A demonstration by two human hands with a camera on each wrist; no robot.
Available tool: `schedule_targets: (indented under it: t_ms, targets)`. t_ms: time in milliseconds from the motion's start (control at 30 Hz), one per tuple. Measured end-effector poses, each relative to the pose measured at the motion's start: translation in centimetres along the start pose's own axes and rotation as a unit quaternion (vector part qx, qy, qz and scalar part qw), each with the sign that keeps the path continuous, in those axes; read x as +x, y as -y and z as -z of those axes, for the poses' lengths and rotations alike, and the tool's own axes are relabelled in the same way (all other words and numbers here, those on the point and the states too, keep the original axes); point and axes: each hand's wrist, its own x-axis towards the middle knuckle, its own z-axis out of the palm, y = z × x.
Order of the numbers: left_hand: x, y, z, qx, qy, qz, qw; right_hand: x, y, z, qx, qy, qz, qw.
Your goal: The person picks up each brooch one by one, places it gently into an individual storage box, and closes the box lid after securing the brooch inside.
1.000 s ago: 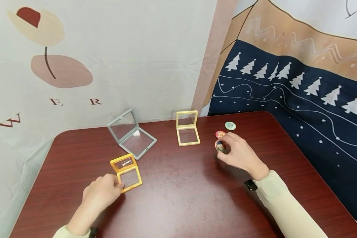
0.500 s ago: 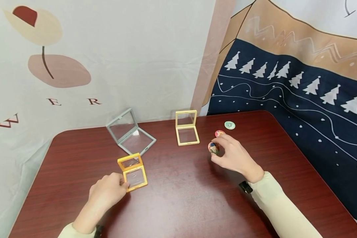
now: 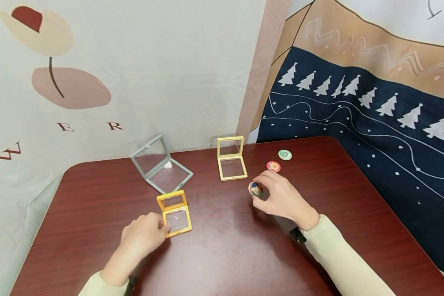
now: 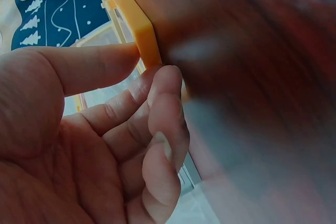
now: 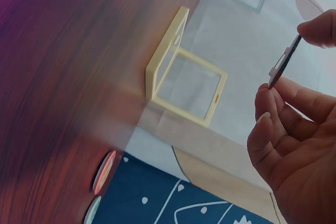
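Note:
My left hand (image 3: 144, 238) pinches the left edge of a small orange-yellow display frame (image 3: 190, 220), which stands unfolded with clear film in both halves. In the left wrist view, thumb and fingertips meet on the orange frame's edge (image 4: 134, 17). Above the table, my right hand (image 3: 285, 199) holds a round pin badge (image 3: 255, 189) by its rim between thumb and fingers. The right wrist view gives the badge (image 5: 285, 61) edge-on, with a pin on its back. A red round badge (image 3: 273, 166) and a green round badge (image 3: 285, 155) lie beyond that hand.
A grey unfolded display frame (image 3: 188, 177) stands at the back left, close behind the orange one. The pale yellow unfolded frame (image 3: 234, 178) is at the back middle. Printed cloth (image 3: 177, 82) hangs behind the dark red table (image 3: 222, 259).
My right hand has carried the pin badge left and slightly nearer, away from the red badge. My left hand has slid the orange frame to the right.

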Motion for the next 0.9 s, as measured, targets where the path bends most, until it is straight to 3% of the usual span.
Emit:
schedule_targets:
  t_ms: [900]
  targets:
    - [0.8, -4.0, -1.2, 0.008, 0.005, -0.032, 0.9994, 1.3, 4.1, -1.8, 0.033, 0.027, 0.046, 0.998]
